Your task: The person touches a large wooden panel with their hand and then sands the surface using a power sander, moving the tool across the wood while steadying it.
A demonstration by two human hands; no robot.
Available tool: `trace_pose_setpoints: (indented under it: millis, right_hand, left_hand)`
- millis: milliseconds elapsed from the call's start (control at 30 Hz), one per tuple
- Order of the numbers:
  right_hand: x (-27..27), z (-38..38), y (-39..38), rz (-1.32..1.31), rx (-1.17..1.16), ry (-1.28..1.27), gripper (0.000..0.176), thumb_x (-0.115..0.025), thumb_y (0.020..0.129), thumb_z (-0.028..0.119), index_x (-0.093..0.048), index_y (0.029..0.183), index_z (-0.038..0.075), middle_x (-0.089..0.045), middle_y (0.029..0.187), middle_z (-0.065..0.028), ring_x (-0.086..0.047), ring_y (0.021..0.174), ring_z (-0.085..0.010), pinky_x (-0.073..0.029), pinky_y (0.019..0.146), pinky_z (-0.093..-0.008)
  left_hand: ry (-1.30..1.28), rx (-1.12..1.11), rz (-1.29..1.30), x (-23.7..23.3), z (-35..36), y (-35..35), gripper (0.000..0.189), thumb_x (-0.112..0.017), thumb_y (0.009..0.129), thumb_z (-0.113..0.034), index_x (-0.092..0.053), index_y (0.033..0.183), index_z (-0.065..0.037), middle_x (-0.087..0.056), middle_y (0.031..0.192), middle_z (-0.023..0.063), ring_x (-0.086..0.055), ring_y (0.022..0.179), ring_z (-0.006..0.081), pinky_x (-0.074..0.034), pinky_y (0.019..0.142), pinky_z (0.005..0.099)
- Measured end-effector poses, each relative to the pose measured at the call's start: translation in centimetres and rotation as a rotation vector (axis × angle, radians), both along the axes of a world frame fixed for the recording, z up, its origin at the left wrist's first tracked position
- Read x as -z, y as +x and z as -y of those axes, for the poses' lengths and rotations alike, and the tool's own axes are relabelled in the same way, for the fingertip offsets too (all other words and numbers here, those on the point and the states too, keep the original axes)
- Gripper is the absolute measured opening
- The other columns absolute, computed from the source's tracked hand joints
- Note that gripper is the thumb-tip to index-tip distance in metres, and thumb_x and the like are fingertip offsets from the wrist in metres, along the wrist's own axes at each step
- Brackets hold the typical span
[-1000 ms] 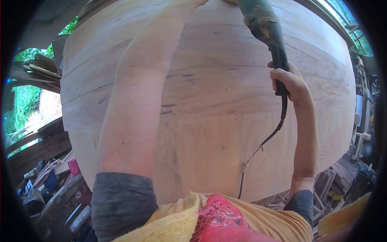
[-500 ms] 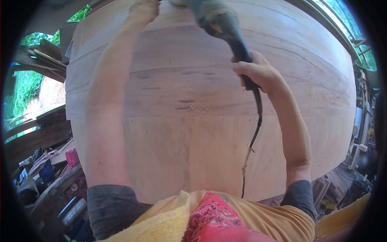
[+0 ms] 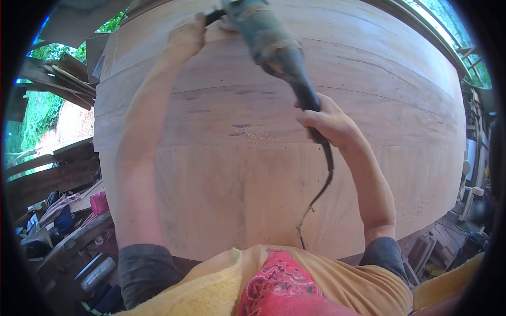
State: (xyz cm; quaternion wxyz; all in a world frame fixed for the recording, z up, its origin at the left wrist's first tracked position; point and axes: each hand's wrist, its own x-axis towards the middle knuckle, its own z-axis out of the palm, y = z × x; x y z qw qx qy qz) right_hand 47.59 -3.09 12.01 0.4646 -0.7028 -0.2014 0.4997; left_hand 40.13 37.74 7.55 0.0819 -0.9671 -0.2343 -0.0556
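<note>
A teal and black power tool point(image 3: 271, 45) with a round disc at its head lies over the upper part of a large wooden surface point(image 3: 211, 184). My left hand point(image 3: 188, 37) is closed around the tool's black side handle point(image 3: 214, 17) at the upper left. My right hand point(image 3: 329, 121) is wrapped round the black rear grip, from which a dark cord point(image 3: 327, 181) hangs toward my body. Wood shavings point(image 3: 258, 136) lie on the boards near some dark marks. The disc is mostly hidden behind the tool's head.
Stacked timber point(image 3: 68, 79) stands at the left. A pink object point(image 3: 98, 202) and a metal cylinder point(image 3: 98, 274) sit among clutter at the lower left. Wood pieces point(image 3: 421, 252) and more clutter are at the lower right, beyond the surface's edge.
The power tool and both my hands have come closer to my body. My right hand and the cord have also shifted left, and the side handle now shows in my left hand.
</note>
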Motion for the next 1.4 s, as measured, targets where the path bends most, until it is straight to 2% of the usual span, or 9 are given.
trace_pose_setpoints:
  millis: [67, 200, 367, 600, 733, 800, 1033, 1333, 1400]
  right_hand:
    - [-0.5, 3.9, 1.1, -0.014, 0.11, -0.003, 0.043, -0.07, 0.08, 0.016, -0.059, 0.116, -0.005, -0.056, 0.073, -0.0039, -0.057, 0.054, -0.014, -0.046, 0.049, -0.0297]
    - [-1.3, 10.2, 3.6, 0.005, 0.29, -0.053, 0.041, -0.07, 0.081, 0.015, -0.059, 0.116, -0.005, -0.057, 0.072, -0.0044, -0.058, 0.053, -0.0147, -0.046, 0.049, -0.0304]
    - [-1.2, 14.6, 4.6, 0.033, 0.403, -0.072, 0.041, -0.069, 0.082, 0.013, -0.059, 0.115, -0.007, -0.057, 0.072, -0.0046, -0.058, 0.054, -0.0156, -0.047, 0.05, -0.0308]
    - [-1.5, 8.9, 2.3, 0.032, 0.289, -0.083, 0.04, -0.069, 0.082, 0.014, -0.058, 0.114, -0.007, -0.057, 0.07, -0.0046, -0.057, 0.052, -0.0156, -0.047, 0.049, -0.0299]
    - [-0.6, 1.1, 0.7, 0.01, 0.099, -0.066, 0.04, -0.071, 0.082, 0.017, -0.06, 0.114, -0.004, -0.057, 0.071, -0.0033, -0.057, 0.053, -0.014, -0.047, 0.049, -0.0296]
    - [0.1, -3.3, -0.8, -0.006, -0.005, -0.071, 0.041, -0.073, 0.081, 0.019, -0.061, 0.114, -0.002, -0.057, 0.074, -0.0031, -0.057, 0.054, -0.0133, -0.047, 0.049, -0.0299]
    - [1.4, -12.0, -5.0, -0.049, -0.251, 0.044, 0.031, -0.073, 0.079, 0.022, -0.057, 0.098, 0.004, -0.055, 0.075, -0.003, -0.057, 0.058, -0.0131, -0.046, 0.05, -0.0308]
    - [-0.1, -0.6, -4.4, 0.005, 0.053, -0.039, 0.039, -0.072, 0.08, 0.021, -0.058, 0.11, 0.0, -0.055, 0.074, -0.0018, -0.056, 0.057, -0.0123, -0.046, 0.052, -0.0289]
    - [-0.7, 3.6, -4.1, -0.001, 0.162, -0.062, 0.044, -0.072, 0.081, 0.019, -0.059, 0.117, -0.003, -0.056, 0.073, -0.0024, -0.057, 0.056, -0.0128, -0.047, 0.053, -0.0289]
  left_hand:
    - [-0.055, 0.072, -0.049, -1.0, 3.9, 4.8, 0.037, -0.053, 0.104, -0.035, -0.052, 0.129, -0.007, -0.071, 0.113, 0.025, -0.069, 0.109, 0.041, -0.053, 0.093, 0.0532]
    - [-0.127, 0.169, -0.031, -0.3, 10.7, 15.2, 0.04, -0.053, 0.102, -0.024, -0.049, 0.137, -0.004, -0.071, 0.115, 0.0239, -0.069, 0.11, 0.0371, -0.056, 0.091, 0.0496]
    - [-0.33, 0.187, 0.06, -3.1, 18.1, 19.1, 0.038, -0.055, 0.102, -0.03, -0.056, 0.134, -0.008, -0.067, 0.125, 0.0227, -0.064, 0.121, 0.0371, -0.055, 0.097, 0.0482]
    - [-0.356, 0.075, 0.06, -3.1, 11.6, 13.2, 0.04, -0.053, 0.104, -0.042, -0.059, 0.13, -0.012, -0.068, 0.124, 0.0217, -0.064, 0.12, 0.038, -0.055, 0.096, 0.0476]
    - [-0.234, -0.063, 0.064, -2.8, 3.9, 3.4, 0.041, -0.05, 0.105, -0.044, -0.051, 0.125, -0.008, -0.074, 0.099, 0.0198, -0.072, 0.097, 0.0414, -0.056, 0.086, 0.0505]
    - [-0.258, -0.135, 0.056, -1.0, -1.6, -0.6, 0.042, -0.05, 0.106, -0.045, -0.051, 0.128, -0.01, -0.071, 0.116, 0.0239, -0.068, 0.113, 0.0404, -0.052, 0.095, 0.054]
    - [-0.178, -0.431, -0.06, -1.7, -8.0, -12.5, 0.045, -0.047, 0.106, -0.052, -0.05, 0.126, -0.012, -0.071, 0.12, 0.0238, -0.065, 0.118, 0.0429, -0.049, 0.094, 0.0568]
    - [-0.177, -0.09, 0.114, 0.3, -0.1, -3.3, 0.043, -0.055, 0.103, -0.049, -0.057, 0.124, -0.012, -0.073, 0.11, 0.0196, -0.07, 0.107, 0.0356, -0.053, 0.092, 0.0509]
    - [-0.192, 0.016, 0.043, -1.5, 5.3, 0.5, 0.04, -0.05, 0.105, -0.043, -0.05, 0.122, -0.007, -0.075, 0.093, 0.0181, -0.073, 0.091, 0.0415, -0.056, 0.083, 0.0509]
